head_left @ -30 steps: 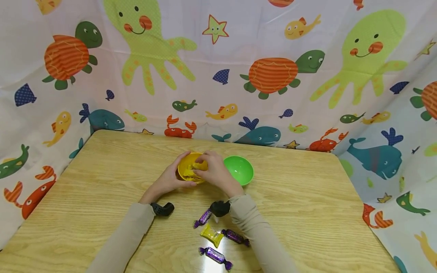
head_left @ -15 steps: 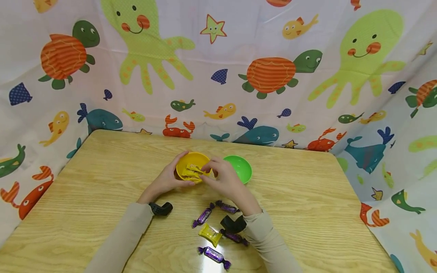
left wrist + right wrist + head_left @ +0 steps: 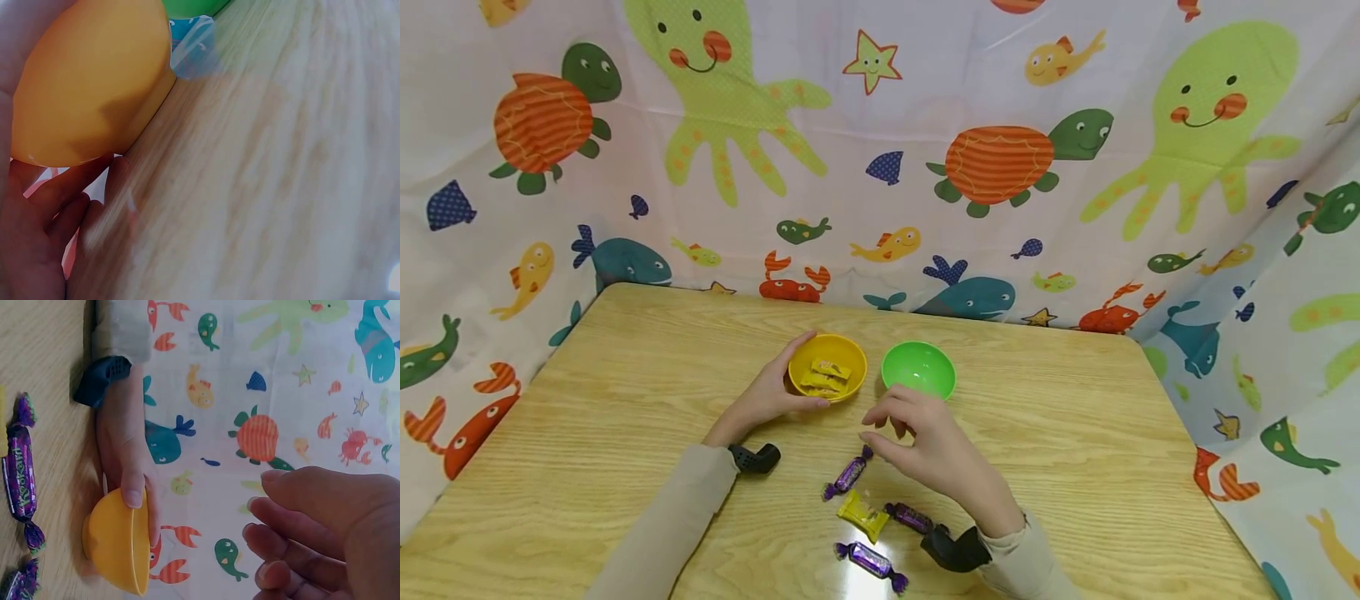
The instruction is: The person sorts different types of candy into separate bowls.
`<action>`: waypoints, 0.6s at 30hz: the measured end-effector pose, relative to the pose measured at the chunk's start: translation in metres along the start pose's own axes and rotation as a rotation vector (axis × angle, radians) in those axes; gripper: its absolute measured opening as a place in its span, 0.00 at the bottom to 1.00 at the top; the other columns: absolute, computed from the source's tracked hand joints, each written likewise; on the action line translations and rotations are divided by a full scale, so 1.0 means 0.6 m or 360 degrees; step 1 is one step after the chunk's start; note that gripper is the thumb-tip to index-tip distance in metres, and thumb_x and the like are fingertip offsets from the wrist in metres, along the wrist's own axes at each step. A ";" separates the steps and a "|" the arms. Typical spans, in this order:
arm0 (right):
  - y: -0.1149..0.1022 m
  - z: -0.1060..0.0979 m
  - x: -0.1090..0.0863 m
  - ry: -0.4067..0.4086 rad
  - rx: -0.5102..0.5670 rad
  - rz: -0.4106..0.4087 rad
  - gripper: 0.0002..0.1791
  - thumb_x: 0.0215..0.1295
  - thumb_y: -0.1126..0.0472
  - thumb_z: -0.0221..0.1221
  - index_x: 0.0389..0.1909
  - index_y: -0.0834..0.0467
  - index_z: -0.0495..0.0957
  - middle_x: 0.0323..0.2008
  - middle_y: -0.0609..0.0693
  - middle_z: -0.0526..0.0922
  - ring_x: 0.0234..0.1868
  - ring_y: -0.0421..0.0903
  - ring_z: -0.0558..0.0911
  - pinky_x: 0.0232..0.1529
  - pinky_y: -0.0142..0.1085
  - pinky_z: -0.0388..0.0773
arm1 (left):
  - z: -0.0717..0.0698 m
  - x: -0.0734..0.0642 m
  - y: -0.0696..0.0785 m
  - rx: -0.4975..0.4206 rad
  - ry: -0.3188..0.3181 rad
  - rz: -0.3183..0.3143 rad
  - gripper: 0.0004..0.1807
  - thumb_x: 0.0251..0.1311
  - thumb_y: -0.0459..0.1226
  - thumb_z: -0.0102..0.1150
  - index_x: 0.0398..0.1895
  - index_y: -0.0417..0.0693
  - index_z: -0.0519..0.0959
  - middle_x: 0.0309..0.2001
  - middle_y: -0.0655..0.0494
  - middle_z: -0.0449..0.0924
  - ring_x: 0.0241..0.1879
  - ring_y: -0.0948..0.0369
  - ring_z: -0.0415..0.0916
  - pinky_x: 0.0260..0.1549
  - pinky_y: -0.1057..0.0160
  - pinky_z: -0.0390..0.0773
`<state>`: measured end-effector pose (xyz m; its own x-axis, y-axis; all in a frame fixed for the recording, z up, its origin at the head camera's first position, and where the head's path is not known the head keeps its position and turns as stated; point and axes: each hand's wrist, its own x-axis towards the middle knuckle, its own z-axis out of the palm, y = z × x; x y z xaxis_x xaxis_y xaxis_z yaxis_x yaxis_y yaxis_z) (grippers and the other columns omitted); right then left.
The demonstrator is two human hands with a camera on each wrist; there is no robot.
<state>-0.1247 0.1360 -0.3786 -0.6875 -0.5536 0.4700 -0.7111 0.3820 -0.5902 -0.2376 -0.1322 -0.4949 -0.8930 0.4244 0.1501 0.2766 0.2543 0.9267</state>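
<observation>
My left hand (image 3: 767,390) holds a yellow bowl (image 3: 855,371) by its left side, thumb near the front and fingers curved round the rim. Inside the bowl lie several yellow-wrapped candies (image 3: 825,379). In the left wrist view the bowl's outer wall (image 3: 94,75) stands against the fingers. My right hand (image 3: 928,437) hovers over the table in front of a green bowl (image 3: 919,367), with its fingers loosely bent and nothing between them. The right wrist view also shows that hand (image 3: 325,531) empty. Beneath and beside it lie a purple-wrapped candy (image 3: 850,475) and a yellow-wrapped candy (image 3: 862,516).
Two more purple-wrapped candies, one (image 3: 912,517) near the right wrist and another (image 3: 871,560) closer to the front, lie on the wooden table (image 3: 1060,433). A curtain printed with sea animals (image 3: 820,167) hangs behind the table and along its sides.
My right hand has come out of the yellow bowl and moved right and toward me, now empty. It covers a purple candy seen half a second ago. The left hand stays on the bowl.
</observation>
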 end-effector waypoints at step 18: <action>-0.018 0.026 -0.053 -0.0760 -0.0449 0.0325 0.14 0.55 0.52 0.73 0.34 0.56 0.82 0.34 0.43 0.78 0.31 0.33 0.72 0.32 0.26 0.74 | -0.005 -0.014 0.062 -0.0013 -0.0045 -0.0048 0.58 0.48 0.36 0.78 0.79 0.50 0.49 0.76 0.43 0.52 0.74 0.46 0.50 0.71 0.39 0.44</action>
<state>-0.0926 0.1380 -0.3973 -0.7188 -0.6949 -0.0210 -0.6278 0.6618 -0.4098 -0.2207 -0.1292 -0.4609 -0.8905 0.4410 0.1121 0.2465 0.2603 0.9335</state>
